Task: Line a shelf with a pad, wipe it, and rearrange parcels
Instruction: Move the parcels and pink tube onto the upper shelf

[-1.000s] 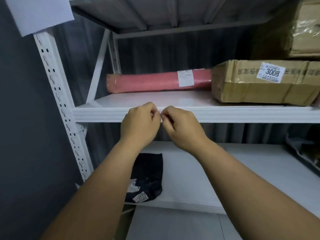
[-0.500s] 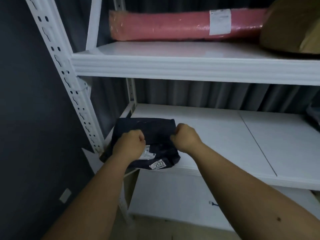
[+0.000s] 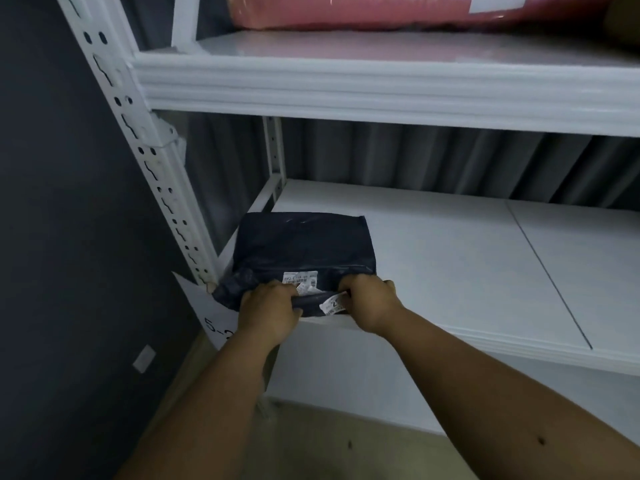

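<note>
A dark plastic parcel (image 3: 304, 247) with white labels lies at the left end of the lower shelf, on a white pad (image 3: 450, 258) that covers the shelf board. My left hand (image 3: 268, 311) grips the parcel's near left edge. My right hand (image 3: 370, 303) grips its near right edge, beside a white label. Both hands are closed on the bag's folded front rim. A seam in the white pad runs diagonally to the right of the parcel.
The upper shelf (image 3: 381, 84) juts out overhead and carries a pink rolled parcel (image 3: 363, 10). A white perforated upright (image 3: 138, 140) stands at the left with a paper tag (image 3: 211, 320) at its base. A dark wall is on the left.
My view and both hands dropped from the upper shelf's front edge to the lower shelf. Both hands then closed on the dark parcel's near edge.
</note>
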